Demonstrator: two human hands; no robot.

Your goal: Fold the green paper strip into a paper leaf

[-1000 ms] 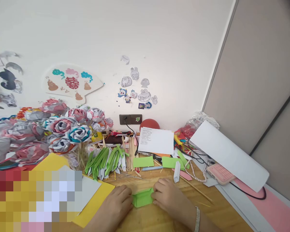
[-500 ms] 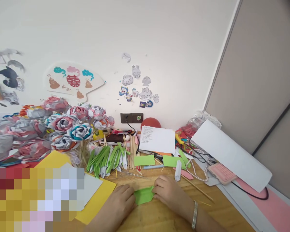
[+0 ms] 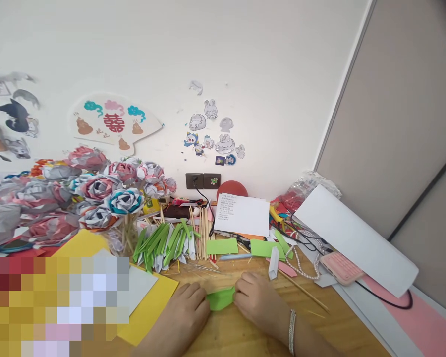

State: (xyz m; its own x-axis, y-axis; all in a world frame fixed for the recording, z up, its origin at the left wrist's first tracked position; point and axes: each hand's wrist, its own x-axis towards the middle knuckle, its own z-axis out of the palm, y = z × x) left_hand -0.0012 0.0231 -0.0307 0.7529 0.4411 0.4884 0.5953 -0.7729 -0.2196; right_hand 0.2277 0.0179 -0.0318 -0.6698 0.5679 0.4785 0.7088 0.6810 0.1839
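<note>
A small piece of green paper lies on the wooden table between my hands, its corners folded so that its right end narrows. My left hand grips the left end with curled fingers. At the right end, the fingers of my right hand are pinched on the paper's edge; a silvery bracelet circles that wrist. My fingers cover both ends of the paper. Beyond it lie two flat green paper rectangles and a folded white paper strip.
Paper flowers crowd the left, with folded green strips and wooden sticks beside them. Yellow paper lies left of my arm. A written sheet, bead string, pink phone-like case and rolled white paper stand right and behind.
The green paper's near right edge has folded inward, leaving the piece narrower and more pointed. My right hand has shifted slightly left; my left hand has barely moved.
</note>
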